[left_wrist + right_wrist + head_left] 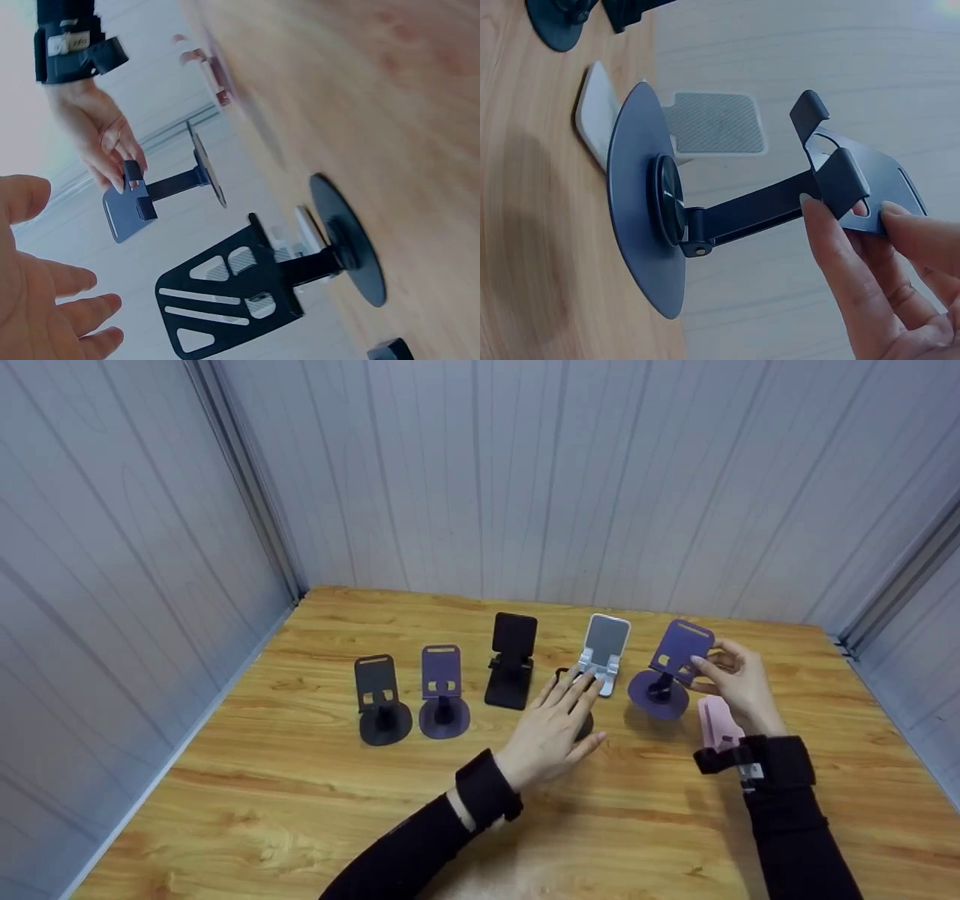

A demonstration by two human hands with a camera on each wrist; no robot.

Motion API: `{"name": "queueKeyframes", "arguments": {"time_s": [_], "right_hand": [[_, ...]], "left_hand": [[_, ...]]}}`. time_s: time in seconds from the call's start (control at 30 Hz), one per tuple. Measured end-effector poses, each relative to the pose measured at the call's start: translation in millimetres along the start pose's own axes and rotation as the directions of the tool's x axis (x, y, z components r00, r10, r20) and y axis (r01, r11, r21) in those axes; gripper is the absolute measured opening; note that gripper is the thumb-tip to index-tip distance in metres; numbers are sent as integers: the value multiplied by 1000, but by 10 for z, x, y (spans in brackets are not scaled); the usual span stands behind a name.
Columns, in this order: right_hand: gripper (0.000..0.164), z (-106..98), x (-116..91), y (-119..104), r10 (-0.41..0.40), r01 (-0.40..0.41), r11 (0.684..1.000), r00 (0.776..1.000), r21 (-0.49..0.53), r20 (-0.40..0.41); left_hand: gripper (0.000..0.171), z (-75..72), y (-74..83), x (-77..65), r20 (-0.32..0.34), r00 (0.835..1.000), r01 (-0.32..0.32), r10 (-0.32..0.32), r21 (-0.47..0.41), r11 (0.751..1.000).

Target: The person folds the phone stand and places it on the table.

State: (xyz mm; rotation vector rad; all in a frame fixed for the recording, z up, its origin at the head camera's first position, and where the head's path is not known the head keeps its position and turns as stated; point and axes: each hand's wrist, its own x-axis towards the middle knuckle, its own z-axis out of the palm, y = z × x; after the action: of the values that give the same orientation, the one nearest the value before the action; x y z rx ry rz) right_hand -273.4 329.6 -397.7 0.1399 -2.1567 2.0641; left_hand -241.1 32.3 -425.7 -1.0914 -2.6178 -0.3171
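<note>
My right hand (739, 682) pinches the edge of a purple phone stand (684, 643) between thumb and fingers. That stand is tilted, and its round base hangs above the wood with a shadow below, as the right wrist view shows the base (641, 202). With fingers extended, my left hand (551, 727) is over a black phone stand, hiding most of it in the head view. The left wrist view shows this black stand (232, 292) with its slotted plate, apart from the fingers. A pink phone stand (718, 720) is beneath my right wrist.
A white phone stand with a grey pad (607, 637) stands behind my left hand. To the left are a tall black stand (514, 637), another purple stand (441, 667) and a dark round-based stand (375, 682). Panelled walls (510, 472) enclose the wooden table (300, 810).
</note>
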Motion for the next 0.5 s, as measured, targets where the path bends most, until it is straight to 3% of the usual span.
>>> {"name": "queueKeyframes", "arguments": {"time_s": [0.1,0.27,0.37,0.5], "right_hand": [[16,59,-23,-5,-25,25,1000,1000,-1,0],[18,146,-70,-46,-73,73,997,997,2,-6],[17,193,-99,-78,-97,97,995,995,35,-9],[15,268,-132,-136,-107,107,993,994,58,-9]], "left_hand": [[68,-34,-22,71,46,999,26,-21,-107,994],[68,-95,-88,156,91,995,72,-46,-298,952],[67,-112,-126,194,113,992,100,-57,-419,902],[65,-110,-170,214,143,987,145,-76,-568,810]]}}
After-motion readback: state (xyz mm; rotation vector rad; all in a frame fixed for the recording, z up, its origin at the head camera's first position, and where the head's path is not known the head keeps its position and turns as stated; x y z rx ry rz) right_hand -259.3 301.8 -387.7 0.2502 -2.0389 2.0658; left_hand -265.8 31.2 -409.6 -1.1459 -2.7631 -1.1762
